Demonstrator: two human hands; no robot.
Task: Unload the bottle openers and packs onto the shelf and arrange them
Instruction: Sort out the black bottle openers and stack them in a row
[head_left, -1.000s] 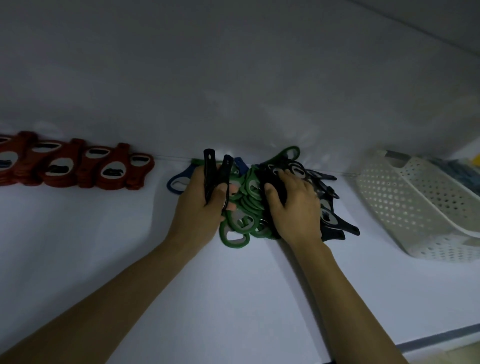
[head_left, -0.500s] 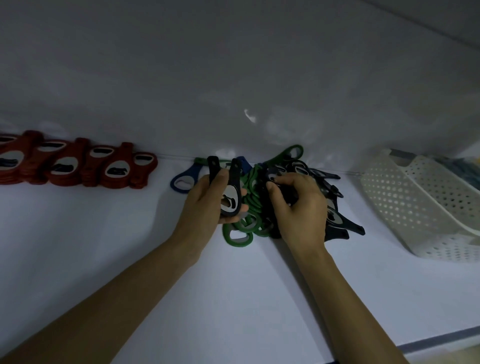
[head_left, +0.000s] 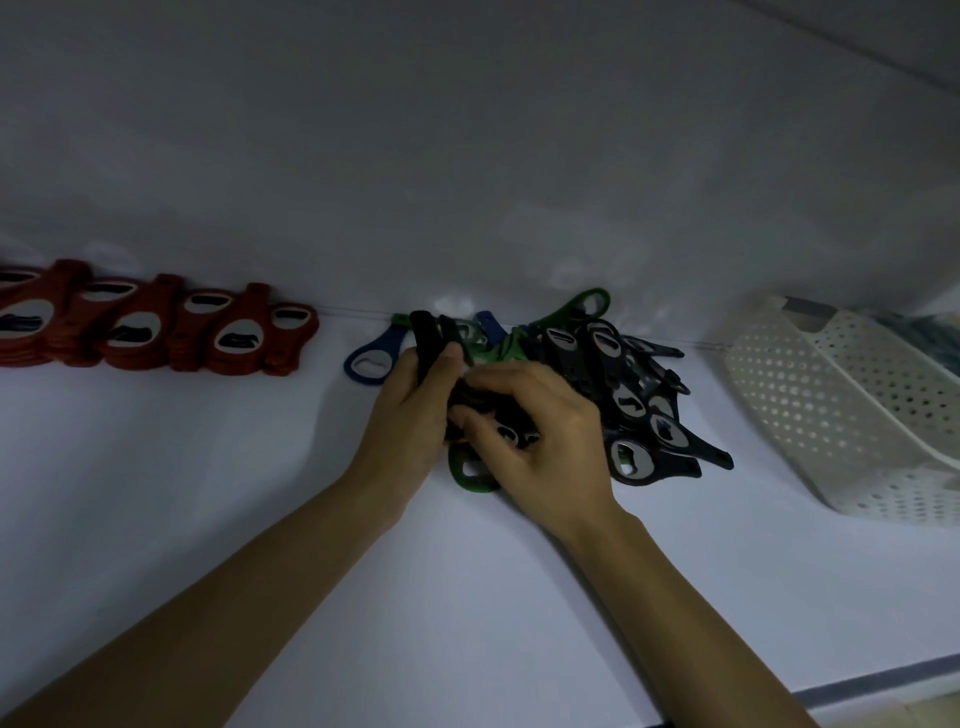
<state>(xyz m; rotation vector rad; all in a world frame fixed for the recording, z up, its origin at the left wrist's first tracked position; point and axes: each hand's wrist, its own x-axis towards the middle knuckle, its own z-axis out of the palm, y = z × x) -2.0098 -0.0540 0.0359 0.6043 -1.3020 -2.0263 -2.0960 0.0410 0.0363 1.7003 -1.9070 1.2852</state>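
Note:
A mixed heap of black and green bottle openers (head_left: 613, 374) lies on the white shelf (head_left: 208, 519) against the back wall. My left hand (head_left: 410, 421) grips a small upright stack of black openers (head_left: 428, 338) at the heap's left side. My right hand (head_left: 540, 431) has its fingers curled round another black opener (head_left: 506, 421) and holds it against that stack. A green opener (head_left: 470, 475) pokes out under my right hand. One blue opener (head_left: 371, 358) lies flat just left of my left hand. A row of red openers (head_left: 156, 332) is lined up at the far left.
A white perforated basket (head_left: 841, 410) lies tipped on its side at the right, with dark items inside at its far end. The shelf's front edge (head_left: 883, 680) runs along the lower right.
My right hand has moved left from the heap with a black opener and now meets my left hand's stack. My left hand has stayed in place with its stack.

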